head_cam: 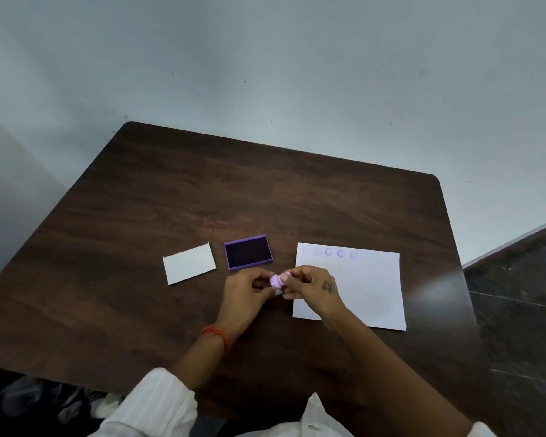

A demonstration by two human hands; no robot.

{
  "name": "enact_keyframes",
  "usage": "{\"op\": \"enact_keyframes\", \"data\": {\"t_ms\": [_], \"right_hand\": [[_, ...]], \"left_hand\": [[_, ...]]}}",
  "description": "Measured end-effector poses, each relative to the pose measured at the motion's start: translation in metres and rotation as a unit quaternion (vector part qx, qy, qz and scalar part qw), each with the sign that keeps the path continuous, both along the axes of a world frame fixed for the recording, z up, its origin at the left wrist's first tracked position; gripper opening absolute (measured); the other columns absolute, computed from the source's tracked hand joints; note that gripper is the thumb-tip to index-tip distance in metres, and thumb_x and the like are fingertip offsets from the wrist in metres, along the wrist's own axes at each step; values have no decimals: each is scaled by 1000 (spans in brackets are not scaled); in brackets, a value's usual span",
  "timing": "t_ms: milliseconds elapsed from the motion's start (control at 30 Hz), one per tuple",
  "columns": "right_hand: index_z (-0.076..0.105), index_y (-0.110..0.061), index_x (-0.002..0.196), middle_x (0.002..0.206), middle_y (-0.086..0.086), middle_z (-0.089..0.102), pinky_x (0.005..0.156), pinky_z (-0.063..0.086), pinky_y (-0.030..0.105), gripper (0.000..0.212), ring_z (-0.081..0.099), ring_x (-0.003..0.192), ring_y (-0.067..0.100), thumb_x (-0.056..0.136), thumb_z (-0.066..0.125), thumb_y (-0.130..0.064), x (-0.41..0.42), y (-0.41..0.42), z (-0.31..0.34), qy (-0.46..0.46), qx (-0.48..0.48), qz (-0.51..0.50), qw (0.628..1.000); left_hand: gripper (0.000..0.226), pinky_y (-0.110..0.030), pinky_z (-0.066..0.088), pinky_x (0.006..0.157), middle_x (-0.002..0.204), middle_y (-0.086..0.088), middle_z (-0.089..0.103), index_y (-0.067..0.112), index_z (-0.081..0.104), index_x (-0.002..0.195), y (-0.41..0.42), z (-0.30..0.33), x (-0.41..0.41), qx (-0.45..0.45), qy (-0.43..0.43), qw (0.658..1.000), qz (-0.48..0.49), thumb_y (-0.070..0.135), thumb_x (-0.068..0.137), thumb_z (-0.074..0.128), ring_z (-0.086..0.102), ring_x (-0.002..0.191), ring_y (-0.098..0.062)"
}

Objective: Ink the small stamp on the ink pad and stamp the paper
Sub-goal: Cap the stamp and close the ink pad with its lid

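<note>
We see a small lilac stamp [276, 280] held above a dark wooden table [171, 200], between both of a person's hands. The left hand [245, 291] pinches it from the left, and the right hand [309, 283] grips it from the right with thumb and fingertips closed on it. Just behind the hands sits an open purple ink pad [248, 252], its dark ink surface showing. To the right lies a white paper [369, 288], partly under the right hand, with a row of faint purple stamp marks [340, 253] along its far edge. Left of the ink pad lies a small white card [189, 263]. An orange thread band [216, 336] circles the left wrist.
</note>
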State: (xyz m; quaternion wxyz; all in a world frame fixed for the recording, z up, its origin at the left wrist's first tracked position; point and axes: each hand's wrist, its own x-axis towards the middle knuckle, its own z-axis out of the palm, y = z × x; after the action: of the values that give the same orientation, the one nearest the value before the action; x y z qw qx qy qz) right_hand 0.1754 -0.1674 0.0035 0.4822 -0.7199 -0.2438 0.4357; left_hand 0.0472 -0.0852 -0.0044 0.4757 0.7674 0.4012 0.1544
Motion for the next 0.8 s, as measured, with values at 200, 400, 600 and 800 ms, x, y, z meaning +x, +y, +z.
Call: {"op": "enact_keyframes", "data": {"t_ms": [200,400,600,800], "right_hand": [[66,-12,92,86,8,70,64,58,18,18,70,75,14,78,71,-22,-3,-3,-1,21,6,-2,1000],[66,-9,93,89,12,70,61,57,16,16,69,74,15,80,69,-18,-4,-2,0,19,-9,-12,1000],[67,-8,98,94,14,72,71,59,23,27,71,74,17,81,67,-30,-7,-5,-3,37,-32,-17,999],[65,-8,96,95,16,71,66,59,21,21,70,79,20,78,71,-17,-4,-3,0,46,-6,-14,999]], "left_hand": [[26,-3,46,65,88,9,68,21,68,97,0,-1,-2,1,-15,1000,-6,17,73,73,60,78,5],[22,2,43,66,84,14,65,27,68,92,-4,-2,-2,-6,-20,1000,-4,18,72,73,60,78,7],[23,-5,46,66,89,10,68,25,68,95,-4,-2,-3,1,-15,1000,-9,20,73,73,61,80,4],[24,-6,48,69,92,4,71,22,68,96,-4,-4,-4,7,-22,1000,0,19,73,73,62,80,1]]}}
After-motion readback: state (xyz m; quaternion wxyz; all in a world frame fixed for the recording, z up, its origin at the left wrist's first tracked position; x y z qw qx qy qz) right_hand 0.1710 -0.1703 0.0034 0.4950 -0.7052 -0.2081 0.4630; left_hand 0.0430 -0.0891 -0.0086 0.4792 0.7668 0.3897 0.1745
